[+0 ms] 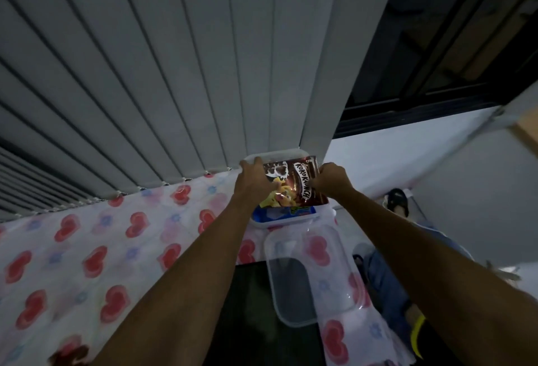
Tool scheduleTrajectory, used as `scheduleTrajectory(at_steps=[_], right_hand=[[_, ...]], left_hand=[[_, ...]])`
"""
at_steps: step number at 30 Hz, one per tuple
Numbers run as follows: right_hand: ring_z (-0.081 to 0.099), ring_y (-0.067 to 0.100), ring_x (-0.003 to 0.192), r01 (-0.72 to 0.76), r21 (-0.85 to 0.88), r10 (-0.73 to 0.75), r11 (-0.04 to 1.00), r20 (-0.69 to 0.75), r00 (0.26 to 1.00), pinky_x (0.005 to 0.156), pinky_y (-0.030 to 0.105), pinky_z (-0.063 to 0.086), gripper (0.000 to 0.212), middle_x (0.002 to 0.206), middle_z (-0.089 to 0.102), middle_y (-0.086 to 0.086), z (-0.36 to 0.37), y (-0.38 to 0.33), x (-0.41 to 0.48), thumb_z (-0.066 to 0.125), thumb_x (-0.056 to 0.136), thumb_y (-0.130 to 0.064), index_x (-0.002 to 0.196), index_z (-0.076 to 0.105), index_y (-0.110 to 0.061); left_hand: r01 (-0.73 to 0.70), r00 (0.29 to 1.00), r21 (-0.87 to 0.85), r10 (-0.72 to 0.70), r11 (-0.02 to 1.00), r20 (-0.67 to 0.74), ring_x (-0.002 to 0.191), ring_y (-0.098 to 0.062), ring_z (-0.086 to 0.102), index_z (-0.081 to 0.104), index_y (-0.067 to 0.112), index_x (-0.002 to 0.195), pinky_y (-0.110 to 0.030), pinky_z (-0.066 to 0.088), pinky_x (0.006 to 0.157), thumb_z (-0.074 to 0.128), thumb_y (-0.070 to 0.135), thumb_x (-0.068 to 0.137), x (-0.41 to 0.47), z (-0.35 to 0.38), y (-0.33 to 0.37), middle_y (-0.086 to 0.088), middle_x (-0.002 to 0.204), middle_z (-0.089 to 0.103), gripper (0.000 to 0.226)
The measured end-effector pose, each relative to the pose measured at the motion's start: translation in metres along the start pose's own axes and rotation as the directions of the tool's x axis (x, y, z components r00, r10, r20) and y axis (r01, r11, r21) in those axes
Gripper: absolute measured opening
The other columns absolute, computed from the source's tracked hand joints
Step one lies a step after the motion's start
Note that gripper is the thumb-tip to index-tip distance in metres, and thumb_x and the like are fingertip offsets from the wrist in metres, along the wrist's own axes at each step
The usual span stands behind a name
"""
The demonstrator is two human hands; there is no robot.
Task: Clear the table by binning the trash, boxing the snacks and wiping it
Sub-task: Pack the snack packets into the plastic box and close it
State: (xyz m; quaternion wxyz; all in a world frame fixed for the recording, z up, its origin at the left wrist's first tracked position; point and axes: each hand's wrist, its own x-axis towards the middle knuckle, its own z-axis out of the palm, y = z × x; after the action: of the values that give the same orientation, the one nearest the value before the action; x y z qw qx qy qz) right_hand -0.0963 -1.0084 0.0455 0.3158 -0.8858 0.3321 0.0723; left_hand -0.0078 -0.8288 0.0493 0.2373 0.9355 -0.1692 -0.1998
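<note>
A brown snack packet (294, 182) is held over the clear plastic box (273, 156). Its left edge is gripped by the left hand (252, 182), and its right edge is pinched by the curled fingers of the right hand (331, 178). A blue packet (276, 214) is seen inside the box, under the brown one.

The box is set at the table's far edge, with its far rim touching the hanging vertical blinds (174, 74), so no room is left behind it. Just on the near side of the box, a clear lid (308, 278) is laid on the heart-patterned tablecloth (87, 249), and part of it appears to overhang a dark gap. To the left of the box, a broad stretch of cloth is bounded by the blinds. To the right of the box the table ends almost at once. A dark sandal (397, 199) is seen beyond that edge, lower down.
</note>
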Motion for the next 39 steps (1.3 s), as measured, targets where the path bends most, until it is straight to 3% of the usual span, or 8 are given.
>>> scheduleTrajectory(at_steps=[5,9,12,17,26,32,35,39], right_hand=[[0.069,0.028,0.096,0.174,-0.054,-0.175,0.983,-0.027,0.984,0.079,0.03,0.055,0.041,0.106,0.068,0.013,0.013,0.006,0.004,0.076,0.084,-0.019,0.116,0.059,-0.001],[0.067,0.031,0.098,0.359,-0.364,-0.368,0.86,0.047,0.929,0.083,0.036,0.054,0.037,0.109,0.07,0.015,0.023,0.013,0.007,0.072,0.087,-0.026,0.117,0.066,-0.006],[0.06,0.032,0.109,0.357,-0.486,-0.344,0.797,0.12,0.931,0.086,0.041,0.055,0.044,0.114,0.067,0.012,0.028,0.021,0.008,0.072,0.086,-0.034,0.124,0.063,-0.014],[0.054,0.033,0.116,0.353,-0.595,-0.34,0.722,0.139,0.93,0.089,0.042,0.052,0.055,0.117,0.065,0.013,0.036,0.028,0.009,0.073,0.085,-0.036,0.13,0.054,-0.008],[0.059,0.033,0.111,0.379,-0.506,-0.39,0.774,0.09,0.916,0.089,0.044,0.055,0.05,0.117,0.065,0.015,0.032,0.028,-0.005,0.073,0.087,-0.032,0.128,0.057,-0.009],[0.061,0.035,0.098,0.396,-0.416,-0.428,0.819,0.017,0.904,0.072,0.034,0.046,0.034,0.111,0.065,0.016,0.033,0.04,-0.037,0.066,0.089,-0.03,0.117,0.062,-0.01],[0.06,0.029,0.097,0.328,-0.381,-0.376,0.865,-0.055,0.925,0.074,0.038,0.056,0.034,0.112,0.062,0.013,0.033,0.05,-0.067,0.063,0.088,-0.032,0.117,0.058,-0.014],[0.06,0.032,0.1,0.249,-0.388,-0.308,0.888,-0.099,0.946,0.078,0.038,0.054,0.039,0.113,0.061,0.014,0.045,0.071,-0.113,0.066,0.087,-0.03,0.121,0.057,-0.013]], left_hand=[[0.066,0.998,0.06,-0.067,0.996,0.012,0.117,-0.04,0.058,0.046,0.012,0.137,-0.044,0.052,0.096,0.085,0.04,0.075,0.003,0.012,-0.008,-0.024,0.145,0.034,0.079],[0.036,0.997,0.105,-0.043,0.994,0.064,0.107,-0.032,0.064,0.06,0.014,0.124,-0.042,0.056,0.09,0.087,0.047,0.066,0.004,0.024,-0.02,-0.015,0.131,0.053,0.072],[-0.044,0.995,0.183,0.027,0.982,0.094,0.113,-0.031,0.059,0.059,0.013,0.128,-0.045,0.054,0.095,0.091,0.045,0.061,-0.001,0.033,-0.023,-0.013,0.129,0.052,0.08],[-0.103,0.993,0.432,0.12,0.896,-0.012,0.124,-0.03,0.051,0.045,0.014,0.139,-0.042,0.044,0.104,0.083,0.049,0.074,-0.01,0.051,-0.024,-0.012,0.138,0.05,0.082],[-0.112,0.989,0.518,0.148,0.848,-0.029,0.125,-0.031,0.048,0.045,0.02,0.139,-0.047,0.035,0.105,0.069,0.063,0.079,-0.021,0.046,-0.026,-0.011,0.138,0.05,0.077],[-0.188,0.967,0.509,0.25,0.84,-0.056,0.126,-0.033,0.047,0.047,0.015,0.139,-0.047,0.038,0.104,0.069,0.058,0.082,-0.046,0.042,-0.021,-0.015,0.138,0.049,0.075],[-0.295,0.921,0.46,0.377,0.837,-0.096,0.124,-0.033,0.048,0.055,0.013,0.13,-0.047,0.041,0.101,0.068,0.047,0.083,-0.071,0.047,-0.024,-0.013,0.138,0.049,0.06],[-0.481,0.817,0.444,0.571,0.756,-0.086,0.119,-0.034,0.056,0.066,0.011,0.117,-0.047,0.047,0.095,0.074,0.037,0.081,-0.109,0.065,-0.046,-0.015,0.134,0.057,0.045]])
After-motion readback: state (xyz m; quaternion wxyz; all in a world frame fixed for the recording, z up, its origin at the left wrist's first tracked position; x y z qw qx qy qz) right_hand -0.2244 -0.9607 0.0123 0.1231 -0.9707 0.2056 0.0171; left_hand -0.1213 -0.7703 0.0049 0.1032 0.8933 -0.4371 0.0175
